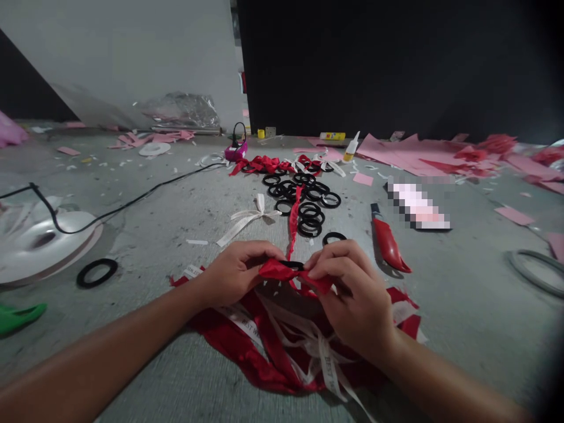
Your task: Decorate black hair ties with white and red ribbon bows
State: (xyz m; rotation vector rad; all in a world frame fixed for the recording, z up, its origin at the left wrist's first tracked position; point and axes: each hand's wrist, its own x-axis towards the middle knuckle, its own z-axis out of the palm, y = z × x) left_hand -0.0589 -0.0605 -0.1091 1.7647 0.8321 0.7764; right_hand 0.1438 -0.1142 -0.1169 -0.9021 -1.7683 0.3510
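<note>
Our fingers (264,252) on both the left hand (233,273) and right hand (352,294) pinch a glossy red satin ribbon (277,270) taut across a thin black elastic ring (294,265), seemingly to wrap it, with loose black rings (308,205) heaped just beyond our fingertips.

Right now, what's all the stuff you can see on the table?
red ribbon: one, red, pinched between both hands
black ring: one, black, on that ribbon
black rings: many, black, centre pile
lone ring: one, black, left
ribbon pile: red and white, under the hands
white bow: one, white, centre
utility knife: one, red, right
glue bottle: one, white, far
pink paper: many, pink, far right
ribbon spool: one, white, left
left hand: one, pinching
right hand: one, pinching
</note>
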